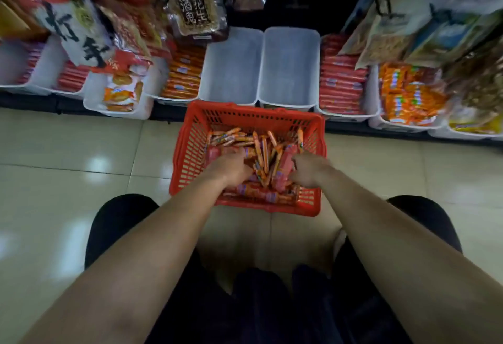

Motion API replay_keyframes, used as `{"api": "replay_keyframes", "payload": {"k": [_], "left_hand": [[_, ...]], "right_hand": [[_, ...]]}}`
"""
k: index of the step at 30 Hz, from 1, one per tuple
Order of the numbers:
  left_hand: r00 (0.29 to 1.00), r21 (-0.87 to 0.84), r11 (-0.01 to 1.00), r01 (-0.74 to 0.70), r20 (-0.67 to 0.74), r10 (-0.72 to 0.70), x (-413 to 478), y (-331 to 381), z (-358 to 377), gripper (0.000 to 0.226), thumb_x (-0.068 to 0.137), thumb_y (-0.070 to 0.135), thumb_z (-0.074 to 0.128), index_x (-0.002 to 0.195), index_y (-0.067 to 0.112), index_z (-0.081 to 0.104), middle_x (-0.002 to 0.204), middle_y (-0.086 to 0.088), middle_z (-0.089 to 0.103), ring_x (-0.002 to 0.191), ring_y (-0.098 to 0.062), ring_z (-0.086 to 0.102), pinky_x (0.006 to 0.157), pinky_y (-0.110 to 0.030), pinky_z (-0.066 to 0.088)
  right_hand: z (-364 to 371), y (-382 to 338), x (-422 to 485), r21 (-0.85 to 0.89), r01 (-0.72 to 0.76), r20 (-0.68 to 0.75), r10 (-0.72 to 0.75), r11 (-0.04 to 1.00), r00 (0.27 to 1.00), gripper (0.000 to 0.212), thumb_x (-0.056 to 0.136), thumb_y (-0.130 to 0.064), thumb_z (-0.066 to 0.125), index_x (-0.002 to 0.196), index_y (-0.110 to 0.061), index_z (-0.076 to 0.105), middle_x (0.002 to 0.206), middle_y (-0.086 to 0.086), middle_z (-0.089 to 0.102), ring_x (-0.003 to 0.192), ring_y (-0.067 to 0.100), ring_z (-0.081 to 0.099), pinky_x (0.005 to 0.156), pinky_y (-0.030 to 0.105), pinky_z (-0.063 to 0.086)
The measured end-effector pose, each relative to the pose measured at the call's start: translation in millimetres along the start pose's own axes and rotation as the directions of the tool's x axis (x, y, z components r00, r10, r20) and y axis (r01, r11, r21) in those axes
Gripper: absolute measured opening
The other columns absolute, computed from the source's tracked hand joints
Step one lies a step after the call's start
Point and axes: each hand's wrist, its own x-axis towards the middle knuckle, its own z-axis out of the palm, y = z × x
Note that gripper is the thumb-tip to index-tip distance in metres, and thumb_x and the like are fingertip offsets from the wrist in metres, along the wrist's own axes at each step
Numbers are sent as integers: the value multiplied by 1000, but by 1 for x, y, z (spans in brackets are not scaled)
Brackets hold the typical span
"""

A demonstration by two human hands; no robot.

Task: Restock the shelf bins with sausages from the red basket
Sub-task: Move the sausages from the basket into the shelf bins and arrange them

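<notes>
Both forearms reach out over my dark trousers (258,302) into the red basket (187,150), which stands on the tiled floor (81,169). My left hand (230,169) is dug into the sausages (261,150) heaped in the basket. Its fingertips are buried in the pile, so I cannot tell whether they grasp anything. Just right of it, across a few loose orange sticks, my right hand (307,170) has its fingers curled round a red-wrapped sausage (284,172). Beyond my fingers, on the low shelf, stand an orange-sausage bin (182,76), then a left white bin (231,71) and a right white bin (290,71), side by side with bare bottoms just past the basket's far rim, then a red-sausage bin (341,82).
</notes>
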Motion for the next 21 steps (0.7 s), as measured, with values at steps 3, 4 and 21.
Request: {"api": "replay_keyframes", "payload": {"k": [3, 4, 21], "left_hand": [[1000, 15, 1000, 4, -5, -4, -16, -4, 5, 61, 93, 44, 57, 145, 17, 41, 150, -13, 45, 133, -32, 46, 102, -37, 41], [1000, -1, 1000, 4, -21, -4, -20, -7, 7, 62, 92, 45, 57, 145, 18, 42, 149, -12, 46, 132, -31, 48, 103, -37, 42], [998, 40, 998, 56, -5, -56, 35, -10, 36, 70, 97, 49, 53, 154, 19, 25, 160, -12, 26, 141, -36, 36, 108, -45, 38]], "right_hand": [[12, 6, -7, -18, -7, 1, 7, 1000, 1000, 83, 64, -65, 54, 134, -21, 51, 130, 14, 61, 116, 35, 60, 94, 41, 52], [8, 2, -15, -12, -13, -6, 13, 1000, 1000, 73, 68, -59, 59, 131, -21, 54, 129, 15, 61, 115, 35, 60, 93, 40, 52], [32, -6, 61, 66, 94, -45, -91, 993, 995, 62, 84, -48, 60, 138, -21, 47, 137, 14, 51, 121, 36, 54, 99, 44, 48]]}}
